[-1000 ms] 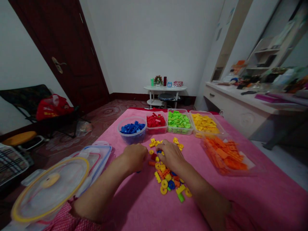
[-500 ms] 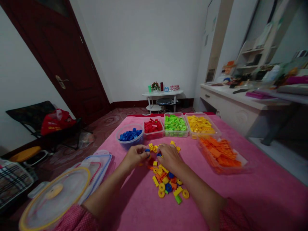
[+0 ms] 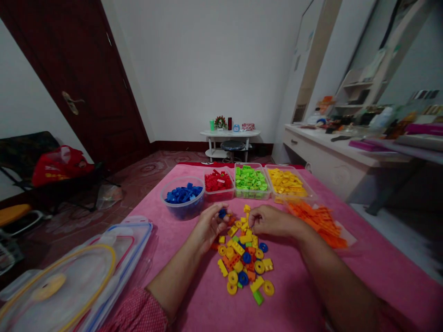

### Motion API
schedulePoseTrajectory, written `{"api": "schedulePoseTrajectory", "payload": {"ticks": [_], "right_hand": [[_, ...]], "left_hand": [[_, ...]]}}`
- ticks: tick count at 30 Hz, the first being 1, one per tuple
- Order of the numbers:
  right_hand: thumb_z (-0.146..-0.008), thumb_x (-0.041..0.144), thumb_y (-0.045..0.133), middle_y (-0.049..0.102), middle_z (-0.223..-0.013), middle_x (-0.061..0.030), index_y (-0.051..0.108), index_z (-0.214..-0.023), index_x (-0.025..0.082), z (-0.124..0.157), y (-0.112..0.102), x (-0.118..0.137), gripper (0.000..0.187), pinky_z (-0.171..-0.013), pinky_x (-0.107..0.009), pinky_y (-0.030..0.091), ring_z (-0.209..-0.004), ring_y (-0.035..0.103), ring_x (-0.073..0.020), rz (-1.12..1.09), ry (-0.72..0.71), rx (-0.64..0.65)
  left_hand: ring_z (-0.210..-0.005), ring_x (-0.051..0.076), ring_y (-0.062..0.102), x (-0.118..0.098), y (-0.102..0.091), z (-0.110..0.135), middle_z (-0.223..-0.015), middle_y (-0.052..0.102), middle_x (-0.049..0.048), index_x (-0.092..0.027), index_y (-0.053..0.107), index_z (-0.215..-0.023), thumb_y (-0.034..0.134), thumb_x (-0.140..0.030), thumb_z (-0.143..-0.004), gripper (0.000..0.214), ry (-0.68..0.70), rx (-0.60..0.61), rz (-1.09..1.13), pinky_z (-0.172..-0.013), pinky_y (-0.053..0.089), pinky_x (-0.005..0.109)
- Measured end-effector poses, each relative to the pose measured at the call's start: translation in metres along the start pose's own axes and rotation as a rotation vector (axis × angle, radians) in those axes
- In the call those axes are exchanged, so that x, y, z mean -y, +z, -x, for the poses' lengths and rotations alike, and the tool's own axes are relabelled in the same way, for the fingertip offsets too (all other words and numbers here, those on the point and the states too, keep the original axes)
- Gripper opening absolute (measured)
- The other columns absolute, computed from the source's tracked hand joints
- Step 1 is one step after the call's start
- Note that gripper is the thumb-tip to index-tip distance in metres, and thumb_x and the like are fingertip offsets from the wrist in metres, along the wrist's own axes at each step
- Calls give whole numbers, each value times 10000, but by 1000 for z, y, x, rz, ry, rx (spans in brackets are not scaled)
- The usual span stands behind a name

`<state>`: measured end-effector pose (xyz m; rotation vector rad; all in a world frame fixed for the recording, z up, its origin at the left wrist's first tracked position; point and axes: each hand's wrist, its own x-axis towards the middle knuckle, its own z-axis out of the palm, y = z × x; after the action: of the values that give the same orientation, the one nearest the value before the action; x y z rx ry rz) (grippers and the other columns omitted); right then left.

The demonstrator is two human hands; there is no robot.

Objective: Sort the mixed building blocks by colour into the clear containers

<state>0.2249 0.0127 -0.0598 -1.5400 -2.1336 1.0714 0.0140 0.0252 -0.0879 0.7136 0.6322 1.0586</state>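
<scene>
My left hand [image 3: 209,227] is closed round dark blue building blocks [image 3: 222,213], palm turned up, just above the left edge of a loose pile. My right hand [image 3: 268,220] has its fingers pinched together at the pile's upper right side; what lies between the fingertips is hidden. The pile of mixed toy blocks [image 3: 238,248] spreads over the pink cloth between and below both hands. In it are yellow bricks, yellow rings, orange bricks, a few blue wheel-like rings [image 3: 243,277] and a green brick [image 3: 258,297] at the near end.
Beyond the hands stand a round tub of blue blocks [image 3: 165,199] and boxes of red [image 3: 218,196], green [image 3: 252,194] and yellow blocks [image 3: 310,192]. An orange-block box [image 3: 353,246] sits right. Stacked clear lids [image 3: 86,272] lie left on the pink tablecloth [image 3: 294,295].
My hands have moved apart: the right went rightward off the blue pieces, while the left turned palm up with blue blocks in it. More of the pile shows. The view has shifted slightly.
</scene>
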Motion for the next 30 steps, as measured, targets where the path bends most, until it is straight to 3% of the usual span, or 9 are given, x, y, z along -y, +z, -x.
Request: {"api": "schedulePoseTrajectory", "payload": {"ticks": [3,7,11,15,19,22,25,28,30], "right_hand": [[-602,118,564,567,-550,38,596,-724,162,14,-3,0,133,-422,-186,369,-453,550,-111,70,151,159],[-582,89,558,561,-523,49,553,-773,190,23,4,10,216,-391,-199,377,-406,555,-128,90,355,177],[-547,76,600,558,-522,39,525,-703,194,22,13,16,209,-383,-201,355,-458,582,-151,181,374,119],[-521,47,578,587,-539,33,537,-673,187,20,9,14,210,-397,-197,352,-485,588,-147,248,365,132],[-575,65,560,602,-545,24,583,-667,171,19,-1,23,142,-429,-199,338,-497,563,-126,253,194,35],[-646,90,554,636,-626,4,635,-695,160,16,1,47,118,-483,-202,346,-563,553,-118,225,-1,-177],[-661,79,560,681,-806,-15,681,-851,171,14,10,70,243,-554,-206,398,-630,569,-115,140,-155,-392],[-681,88,565,687,-900,-21,684,-957,192,15,15,81,318,-568,-219,427,-594,561,-100,50,-218,-498],[-713,115,567,686,-896,-25,690,-945,189,17,12,82,273,-565,-227,431,-578,554,-99,26,-228,-564]], "left_hand": [[-607,67,568,3,3,6,-846,652,60,-110,654,-891,689,-311,-747,250,36,21,-72,-533,459,154],[-605,74,559,3,10,10,-834,650,63,-108,663,-870,703,-338,-718,278,31,30,-100,-511,421,161],[-604,85,564,4,10,9,-814,656,71,-106,660,-863,730,-354,-678,318,14,27,-67,-481,391,161],[-565,74,554,5,8,8,-815,656,61,-119,646,-862,704,-366,-695,303,2,37,-82,-414,322,146],[-523,54,544,3,13,12,-877,659,56,-142,637,-914,675,-414,-735,329,-23,69,-177,-364,252,128],[-518,64,575,0,19,14,-849,645,43,-154,628,-974,640,-533,-752,439,-152,89,-206,-352,276,123],[-517,94,610,0,24,15,-756,612,15,-167,612,-952,551,-624,-785,490,-336,167,-85,-339,311,126],[-466,89,581,-3,27,16,-681,589,15,-153,581,-850,495,-559,-853,415,-455,193,71,-323,297,114],[-422,51,511,-14,31,19,-680,590,31,-130,577,-834,485,-485,-885,370,-446,145,96,-313,247,94]]}}
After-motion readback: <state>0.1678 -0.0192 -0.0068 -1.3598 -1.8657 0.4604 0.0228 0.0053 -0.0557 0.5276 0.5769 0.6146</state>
